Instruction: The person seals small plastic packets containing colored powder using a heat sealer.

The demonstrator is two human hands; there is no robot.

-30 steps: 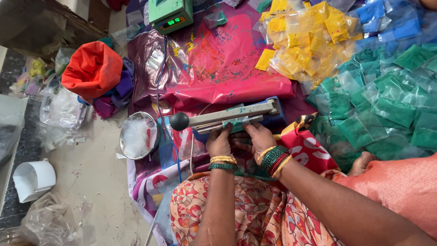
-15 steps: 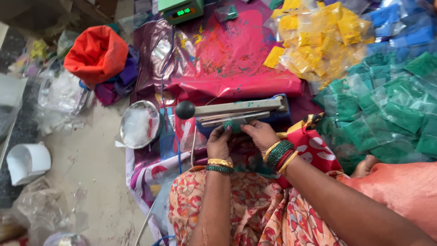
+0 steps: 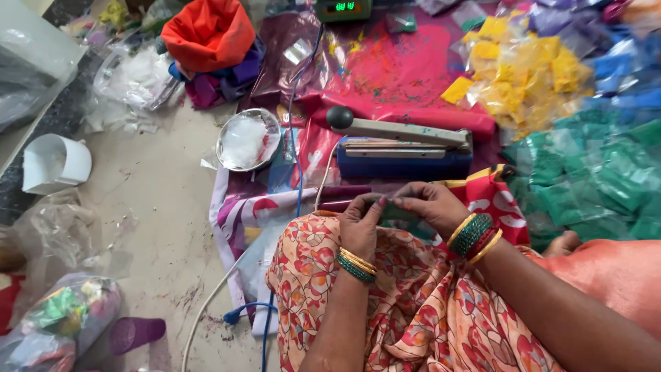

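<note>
My left hand (image 3: 361, 224) and my right hand (image 3: 430, 205) meet over my lap and pinch a small clear packet of green powder (image 3: 396, 211) between their fingertips. Both wrists wear bangles. Just beyond the hands stands a blue heat sealer (image 3: 403, 157) with its long arm (image 3: 406, 131) raised and a black knob (image 3: 339, 117) at the left end. The packet is mostly hidden by my fingers.
Heaps of green packets (image 3: 592, 179), yellow packets (image 3: 523, 72) and blue packets (image 3: 620, 62) lie to the right. A steel bowl of clear bags (image 3: 248, 140) sits left of the sealer. An orange cloth bundle (image 3: 208, 33), a white cup (image 3: 56, 163) and cables (image 3: 227, 303) are on the floor.
My hands have drawn back from under the sealer's arm toward my lap, bringing the green packet with them. The sealer's arm now stands raised.
</note>
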